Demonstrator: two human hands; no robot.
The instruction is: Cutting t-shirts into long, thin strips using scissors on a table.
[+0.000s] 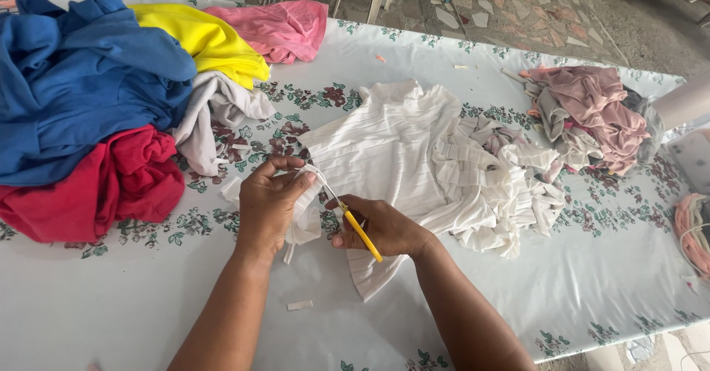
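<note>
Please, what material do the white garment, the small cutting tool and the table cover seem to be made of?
White garment: apparently soft ribbed knit fabric, matte; it shows fine lines and ruffles. Cutting tool in the right hand: yellow handle looks like smooth plastic, tip probably metal, too small to confirm. Table cover: likely wipeable plastic sheet with floral print; it has a slight sheen.

White ribbed garment (399,149), yellow-handled tool (361,230), floral-print tablecloth (518,282), blue (81,82), red (103,186), yellow (207,42), pink clothes (281,27).

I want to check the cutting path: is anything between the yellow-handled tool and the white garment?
Nothing visible. The right hand holds the yellow-handled tool with its tip at the white garment, at the fold that the left hand pinches.
</note>
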